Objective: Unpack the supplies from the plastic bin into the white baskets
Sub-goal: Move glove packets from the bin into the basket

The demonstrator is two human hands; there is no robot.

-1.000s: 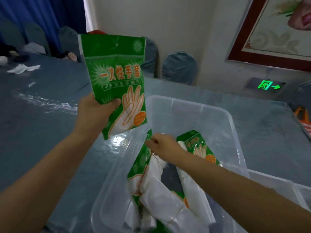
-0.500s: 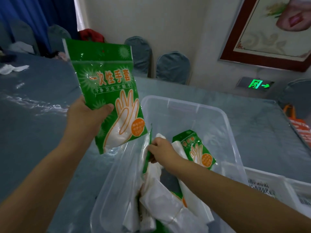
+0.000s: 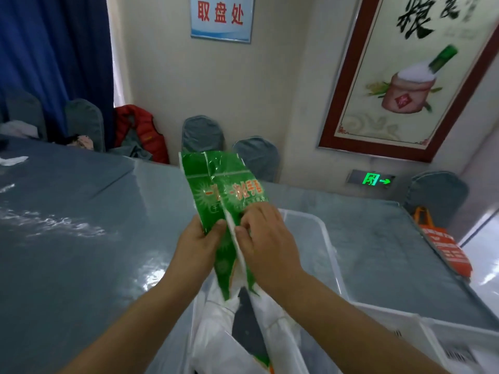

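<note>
Two green packets (image 3: 216,201) are held together upright above the bin (image 3: 328,247), long axis running up and away from the wrists. The left hand (image 3: 198,240) is curled round the rear packet near its lower half; the right hand (image 3: 266,238) pinches the front one against it. The baskets (image 3: 429,338) lie low to the right, nearer the right hand, so a swing rightward and down is judged next. More packets remain in the bin. Orange characters on the packets are blurred; "取盘处" is read on the sign (image 3: 221,16)
</note>
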